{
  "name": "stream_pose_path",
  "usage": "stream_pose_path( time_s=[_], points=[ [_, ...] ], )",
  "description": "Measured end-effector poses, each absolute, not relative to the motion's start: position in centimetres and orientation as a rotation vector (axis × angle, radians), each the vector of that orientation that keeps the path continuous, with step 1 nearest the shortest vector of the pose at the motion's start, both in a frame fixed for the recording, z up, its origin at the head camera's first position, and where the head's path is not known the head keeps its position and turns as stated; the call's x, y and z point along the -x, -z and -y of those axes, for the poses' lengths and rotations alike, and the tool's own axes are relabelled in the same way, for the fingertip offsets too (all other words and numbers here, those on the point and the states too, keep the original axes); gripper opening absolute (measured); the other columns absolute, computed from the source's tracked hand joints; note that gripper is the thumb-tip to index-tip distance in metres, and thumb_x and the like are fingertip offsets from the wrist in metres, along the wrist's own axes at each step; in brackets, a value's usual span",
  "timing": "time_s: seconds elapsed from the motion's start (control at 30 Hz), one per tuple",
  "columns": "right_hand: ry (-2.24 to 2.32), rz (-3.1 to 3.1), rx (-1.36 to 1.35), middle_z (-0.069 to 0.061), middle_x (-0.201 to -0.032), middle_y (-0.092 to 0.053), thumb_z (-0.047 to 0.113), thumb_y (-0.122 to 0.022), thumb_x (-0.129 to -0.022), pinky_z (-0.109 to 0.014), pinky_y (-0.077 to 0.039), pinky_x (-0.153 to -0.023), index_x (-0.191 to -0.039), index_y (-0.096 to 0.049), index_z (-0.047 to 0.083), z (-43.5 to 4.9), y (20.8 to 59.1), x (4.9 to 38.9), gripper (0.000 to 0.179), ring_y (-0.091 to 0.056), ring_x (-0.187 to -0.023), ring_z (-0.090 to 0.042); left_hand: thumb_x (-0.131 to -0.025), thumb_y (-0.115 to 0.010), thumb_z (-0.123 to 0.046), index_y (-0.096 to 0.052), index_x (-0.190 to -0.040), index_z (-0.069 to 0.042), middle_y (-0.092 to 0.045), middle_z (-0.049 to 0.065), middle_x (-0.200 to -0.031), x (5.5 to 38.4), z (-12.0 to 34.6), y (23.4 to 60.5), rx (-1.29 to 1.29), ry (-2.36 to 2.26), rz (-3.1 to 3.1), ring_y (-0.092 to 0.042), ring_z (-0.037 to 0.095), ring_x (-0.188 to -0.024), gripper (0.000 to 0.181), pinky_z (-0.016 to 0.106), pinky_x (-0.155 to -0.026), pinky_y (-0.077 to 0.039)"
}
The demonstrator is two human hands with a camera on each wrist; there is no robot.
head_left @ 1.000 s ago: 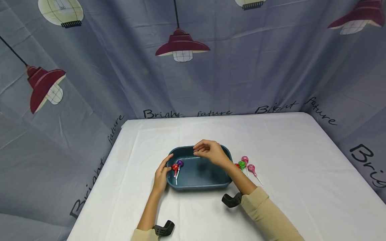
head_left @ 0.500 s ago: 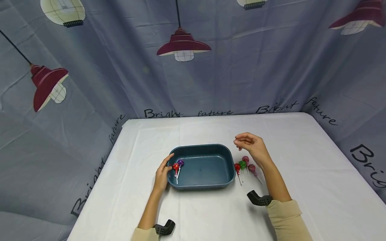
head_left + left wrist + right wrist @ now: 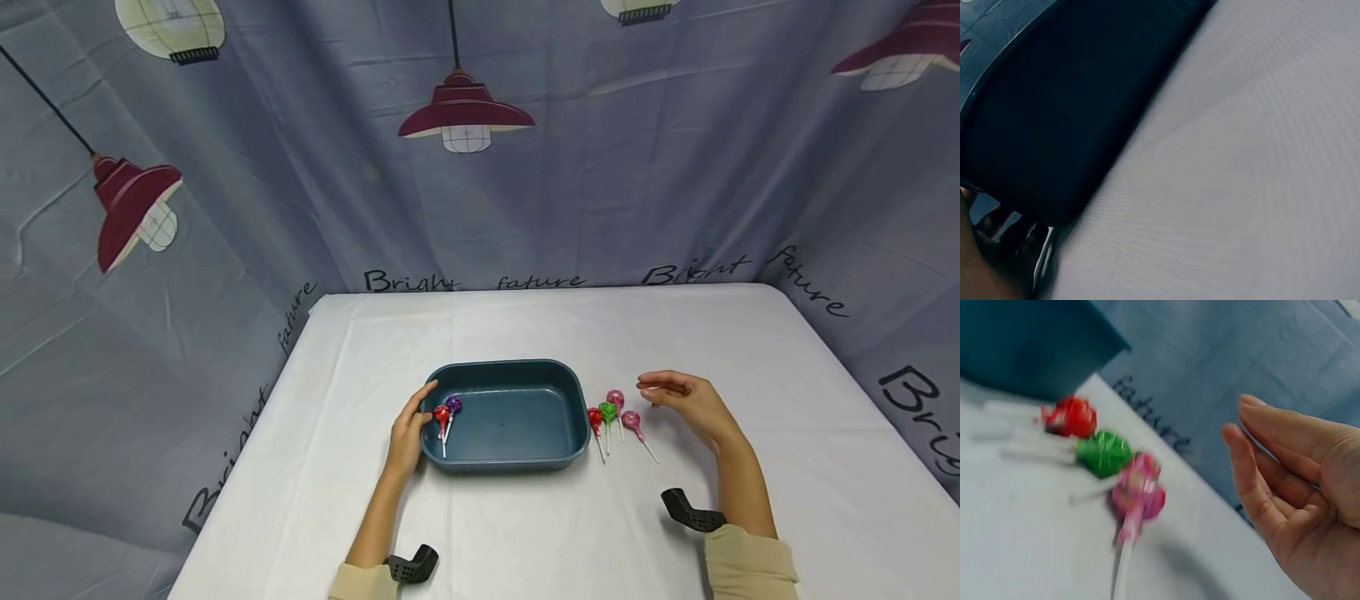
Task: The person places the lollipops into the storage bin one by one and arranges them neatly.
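Observation:
A dark teal plastic tray (image 3: 502,463) sits on the white table. My left hand (image 3: 408,437) holds its left end, thumb at the rim; in the left wrist view its fingers (image 3: 997,219) reach round the tray's end, partly in shadow. Inside, by that hand, lie a red lollipop (image 3: 442,413) and a purple lollipop (image 3: 453,404). To the right of the tray are a red lollipop (image 3: 595,416), a green lollipop (image 3: 1105,454) and two pink lollipops, one with its stick toward me (image 3: 632,421). My right hand (image 3: 693,404) hovers right of them, fingers loosely bent, holding nothing.
A grey curtain (image 3: 562,208) printed with lamps and lettering hangs behind and beside the white-covered table (image 3: 525,533). Each wrist carries a black camera mount, the left one (image 3: 412,564) and the right one (image 3: 692,511) both above the near part of the table.
My right hand has moved from over the tray to the right, past the lollipops, and come lower. The left hand stays at the tray's left end. The head view has shifted slightly.

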State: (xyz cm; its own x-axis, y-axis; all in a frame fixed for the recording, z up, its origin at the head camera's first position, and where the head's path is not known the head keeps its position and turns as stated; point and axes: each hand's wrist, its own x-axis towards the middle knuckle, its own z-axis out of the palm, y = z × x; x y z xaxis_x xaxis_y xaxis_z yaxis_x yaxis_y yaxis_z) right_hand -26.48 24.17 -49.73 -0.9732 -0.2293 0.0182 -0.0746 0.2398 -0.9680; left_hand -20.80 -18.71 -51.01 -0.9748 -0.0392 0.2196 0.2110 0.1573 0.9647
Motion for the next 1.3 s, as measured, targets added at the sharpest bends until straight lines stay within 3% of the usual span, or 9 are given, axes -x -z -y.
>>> stream_pose_path(
  time_s=[0.2,0.4,0.63,0.8,1.03,1.3],
  points=[
    [1.699,-2.343,0.243,-0.011,-0.117,-0.062,0.020,-0.066,-0.084,-0.017,-0.045,-0.082,-0.124,-0.053,-0.006,-25.1,51.4,26.1,0.049,-0.060,-0.095,-0.003,-0.086,-0.037,0.007,-0.047,-0.133,0.001,-0.039,0.015,-0.141,20.8,18.7,51.0,0.175,1.922,2.226,-0.028,0.027,-0.133,0.048,0.044,-0.108,-0.018],
    [1.569,-2.353,0.180,-0.019,-0.122,-0.057,0.021,-0.069,-0.082,-0.048,-0.033,-0.098,-0.126,-0.053,-0.002,-25.0,52.0,25.9,0.052,-0.059,-0.098,-0.008,-0.086,-0.037,0.008,-0.046,-0.133,0.001,-0.039,0.015,-0.141,20.8,18.7,51.0,0.189,1.930,2.216,-0.028,0.025,-0.133,0.048,0.042,-0.108,-0.018],
    [1.417,-2.429,0.238,-0.013,-0.106,-0.064,0.021,-0.070,-0.080,-0.029,-0.040,-0.082,-0.121,-0.058,-0.002,-24.3,51.3,25.8,0.049,-0.056,-0.083,-0.015,-0.086,-0.038,0.007,-0.047,-0.133,0.000,-0.039,0.014,-0.141,20.8,18.7,51.0,0.172,1.912,2.229,-0.028,0.026,-0.133,0.049,0.043,-0.108,-0.019],
    [1.409,-2.421,0.241,-0.009,-0.090,-0.066,0.020,-0.070,-0.081,-0.030,-0.040,-0.082,-0.120,-0.059,-0.003,-24.2,51.6,25.8,0.047,-0.057,-0.080,-0.015,-0.086,-0.038,0.008,-0.050,-0.133,-0.005,-0.041,0.010,-0.141,21.6,19.1,52.5,0.173,1.931,2.205,-0.028,0.025,-0.133,0.050,0.043,-0.108,-0.018],
    [1.428,-2.435,0.243,-0.008,-0.080,-0.060,0.022,-0.071,-0.080,-0.024,-0.041,-0.070,-0.117,-0.060,-0.003,-24.2,51.7,25.7,0.046,-0.052,-0.073,-0.015,-0.086,-0.039,0.000,-0.053,-0.131,-0.021,-0.043,-0.001,-0.140,22.3,19.3,54.4,0.143,1.893,2.211,-0.030,0.015,-0.132,0.052,0.039,-0.108,-0.019],
    [1.358,-2.510,0.228,-0.005,-0.083,-0.062,0.033,-0.071,-0.079,-0.028,-0.040,-0.074,-0.113,-0.064,0.002,-24.2,52.4,25.9,0.046,-0.053,-0.077,-0.017,-0.086,-0.039,0.004,-0.053,-0.132,-0.015,-0.043,0.001,-0.140,22.1,19.3,53.8,0.128,1.936,2.207,-0.029,0.017,-0.133,0.052,0.039,-0.109,-0.018]
  ],
)
